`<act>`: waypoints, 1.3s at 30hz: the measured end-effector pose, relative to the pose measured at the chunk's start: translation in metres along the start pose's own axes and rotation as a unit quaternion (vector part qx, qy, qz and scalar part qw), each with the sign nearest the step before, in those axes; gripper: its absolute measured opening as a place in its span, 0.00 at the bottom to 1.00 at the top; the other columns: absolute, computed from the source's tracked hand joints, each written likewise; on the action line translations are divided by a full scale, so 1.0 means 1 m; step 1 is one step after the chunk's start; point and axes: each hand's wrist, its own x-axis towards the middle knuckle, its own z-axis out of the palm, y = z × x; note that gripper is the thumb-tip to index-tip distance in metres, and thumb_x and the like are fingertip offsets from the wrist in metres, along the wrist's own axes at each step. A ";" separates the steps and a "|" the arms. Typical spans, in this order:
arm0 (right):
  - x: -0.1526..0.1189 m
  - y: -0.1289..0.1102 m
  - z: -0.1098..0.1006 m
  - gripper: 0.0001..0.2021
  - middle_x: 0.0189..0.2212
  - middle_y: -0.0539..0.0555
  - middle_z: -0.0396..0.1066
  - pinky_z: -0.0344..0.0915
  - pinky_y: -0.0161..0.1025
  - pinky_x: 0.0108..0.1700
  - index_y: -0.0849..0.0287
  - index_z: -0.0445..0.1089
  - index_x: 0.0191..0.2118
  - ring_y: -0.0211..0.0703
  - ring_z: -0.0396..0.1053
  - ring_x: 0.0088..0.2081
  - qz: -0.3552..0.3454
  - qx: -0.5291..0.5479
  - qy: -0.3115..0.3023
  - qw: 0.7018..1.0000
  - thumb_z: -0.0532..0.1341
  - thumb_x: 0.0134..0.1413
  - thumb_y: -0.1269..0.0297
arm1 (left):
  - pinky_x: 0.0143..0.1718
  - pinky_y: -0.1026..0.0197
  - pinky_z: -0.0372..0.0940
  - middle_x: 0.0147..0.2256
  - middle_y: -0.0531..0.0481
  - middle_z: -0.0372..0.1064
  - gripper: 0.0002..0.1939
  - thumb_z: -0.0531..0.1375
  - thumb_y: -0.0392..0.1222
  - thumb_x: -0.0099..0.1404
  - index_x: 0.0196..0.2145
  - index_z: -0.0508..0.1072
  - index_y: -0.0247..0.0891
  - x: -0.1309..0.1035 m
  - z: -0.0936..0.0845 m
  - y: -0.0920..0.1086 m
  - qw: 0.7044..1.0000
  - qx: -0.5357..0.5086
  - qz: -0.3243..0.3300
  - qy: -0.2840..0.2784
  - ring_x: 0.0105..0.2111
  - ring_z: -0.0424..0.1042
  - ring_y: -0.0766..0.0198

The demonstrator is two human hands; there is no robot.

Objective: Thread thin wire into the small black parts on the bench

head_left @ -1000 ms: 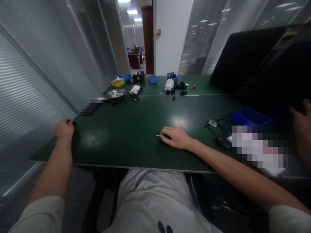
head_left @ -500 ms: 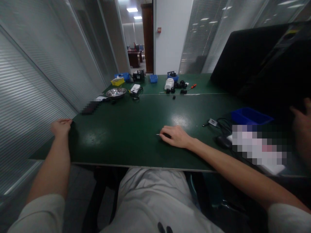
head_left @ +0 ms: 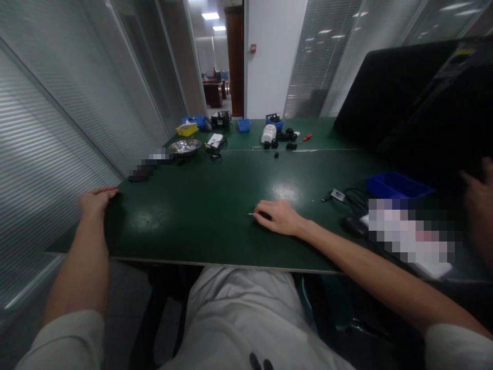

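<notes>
i'm watching thru the head cam. the right hand is resting on the table, near the middle, its fingers curling in and afaict clamping on a thin item. only the pale tip is poking out to the left, so i'm not making out the rest; the dark patch under the fingers could be part of it or just shadow. the left hand is sitting by the table's left edge, fingertips pointing right w/ a dark patch just beside them; i can't tell if they're pinching smth or not.

for holding this well, i'm judging that the right wrist should be bracing on the table, the grip staying light but firm, the tip showing clear of the palm. too hard a squeeze = risk of the item rolling or slipping, imo. the left hand is sitting well apart, so it's prob adding no support.

another person's hand is hanging at the far right, near the blue tray. the black mouse and the tagged cable are lying between, so i'm giving the right forearm room there.
</notes>
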 end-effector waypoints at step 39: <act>-0.001 0.005 0.002 0.11 0.36 0.53 0.74 0.55 0.36 0.36 0.57 0.73 0.44 0.39 0.68 0.32 0.038 0.011 0.007 0.999 0.55 0.70 0.58 | 0.37 0.60 0.63 0.37 0.45 0.76 0.13 0.61 0.47 0.71 0.41 0.81 0.37 -0.252 0.135 0.180 0.707 -0.178 0.459 -0.508 0.35 0.73 0.60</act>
